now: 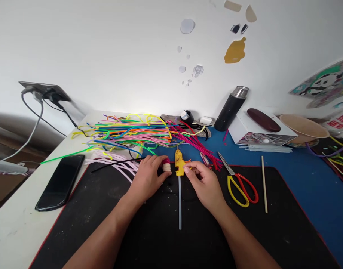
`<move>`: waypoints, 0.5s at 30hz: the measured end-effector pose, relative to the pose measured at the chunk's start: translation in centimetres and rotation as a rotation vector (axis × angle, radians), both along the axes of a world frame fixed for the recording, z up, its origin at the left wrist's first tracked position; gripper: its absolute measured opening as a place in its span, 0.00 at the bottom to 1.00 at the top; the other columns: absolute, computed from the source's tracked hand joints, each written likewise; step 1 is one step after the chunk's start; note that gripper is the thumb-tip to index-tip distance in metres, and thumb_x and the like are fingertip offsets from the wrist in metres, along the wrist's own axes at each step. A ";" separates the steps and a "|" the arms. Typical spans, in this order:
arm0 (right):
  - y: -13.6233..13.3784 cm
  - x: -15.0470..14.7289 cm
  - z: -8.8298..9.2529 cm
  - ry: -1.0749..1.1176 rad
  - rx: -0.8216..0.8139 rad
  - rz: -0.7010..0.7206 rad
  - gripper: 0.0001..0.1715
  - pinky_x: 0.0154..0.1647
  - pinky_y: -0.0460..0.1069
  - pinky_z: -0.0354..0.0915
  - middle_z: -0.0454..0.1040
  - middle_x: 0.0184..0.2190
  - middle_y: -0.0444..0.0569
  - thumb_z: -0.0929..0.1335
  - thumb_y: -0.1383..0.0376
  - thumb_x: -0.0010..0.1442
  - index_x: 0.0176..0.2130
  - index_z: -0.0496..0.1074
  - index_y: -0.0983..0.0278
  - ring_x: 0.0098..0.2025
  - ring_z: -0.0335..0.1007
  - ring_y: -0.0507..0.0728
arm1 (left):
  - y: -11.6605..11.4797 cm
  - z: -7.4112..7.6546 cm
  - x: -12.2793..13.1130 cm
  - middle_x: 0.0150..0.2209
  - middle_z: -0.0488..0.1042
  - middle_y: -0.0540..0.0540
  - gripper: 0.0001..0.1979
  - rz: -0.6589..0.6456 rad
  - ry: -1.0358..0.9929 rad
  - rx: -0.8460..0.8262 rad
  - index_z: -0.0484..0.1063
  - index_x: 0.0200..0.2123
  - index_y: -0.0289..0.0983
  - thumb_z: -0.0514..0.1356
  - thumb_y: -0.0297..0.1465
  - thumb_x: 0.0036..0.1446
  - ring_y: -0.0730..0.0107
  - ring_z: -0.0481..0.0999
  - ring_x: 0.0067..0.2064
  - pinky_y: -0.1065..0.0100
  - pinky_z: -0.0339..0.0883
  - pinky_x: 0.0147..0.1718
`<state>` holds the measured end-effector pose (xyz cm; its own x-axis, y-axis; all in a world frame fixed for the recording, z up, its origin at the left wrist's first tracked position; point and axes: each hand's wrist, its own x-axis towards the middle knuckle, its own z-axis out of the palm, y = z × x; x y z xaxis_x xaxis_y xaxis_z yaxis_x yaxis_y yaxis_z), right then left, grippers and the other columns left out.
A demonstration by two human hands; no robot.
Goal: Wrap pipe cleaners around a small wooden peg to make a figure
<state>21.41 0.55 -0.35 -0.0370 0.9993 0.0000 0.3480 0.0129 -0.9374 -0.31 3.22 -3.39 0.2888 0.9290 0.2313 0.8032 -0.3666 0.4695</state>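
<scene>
My left hand point(149, 175) has its thumb and fingers around a small cream and dark pink piece point(167, 167), left of the glue gun. The yellow glue gun point(179, 163) lies on the black mat, nozzle pointing away, with a long translucent glue stick point(180, 203) sticking out of its back end toward me. At the gun's right side is my right hand point(206, 183), its thumb and index finger pinched together near the orange trigger. Whatever may be between those fingertips is too small to name.
Colourful pipe cleaners point(132, 130) are heaped behind my hands. Scissors point(238, 183) and a wooden stick point(264, 185) lie right, a phone point(60, 183) left. A black thermos point(231, 108) stands by a white box point(255, 127). A lighter point(205, 159) lies behind my right hand.
</scene>
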 end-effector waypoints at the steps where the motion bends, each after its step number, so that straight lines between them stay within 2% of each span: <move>1: -0.1 0.0 0.2 -0.012 -0.003 0.005 0.18 0.26 0.48 0.55 0.69 0.25 0.43 0.68 0.51 0.69 0.41 0.79 0.63 0.26 0.60 0.54 | 0.0 0.0 0.1 0.45 0.80 0.43 0.22 0.001 0.013 -0.002 0.73 0.57 0.39 0.71 0.34 0.61 0.51 0.76 0.47 0.54 0.69 0.48; 6: -0.3 -0.2 0.5 -0.062 -0.004 0.037 0.17 0.26 0.48 0.57 0.76 0.29 0.46 0.67 0.53 0.70 0.42 0.79 0.62 0.28 0.66 0.54 | -0.1 0.0 0.1 0.46 0.79 0.42 0.24 0.003 0.031 -0.017 0.72 0.59 0.39 0.71 0.34 0.61 0.51 0.75 0.48 0.53 0.69 0.49; 15: -0.4 -0.1 0.2 -0.092 -0.030 0.058 0.16 0.24 0.48 0.59 0.79 0.30 0.47 0.67 0.53 0.71 0.42 0.79 0.60 0.28 0.70 0.56 | 0.0 0.1 -0.2 0.47 0.79 0.41 0.26 -0.010 0.012 -0.072 0.70 0.62 0.39 0.69 0.33 0.62 0.51 0.75 0.49 0.52 0.69 0.49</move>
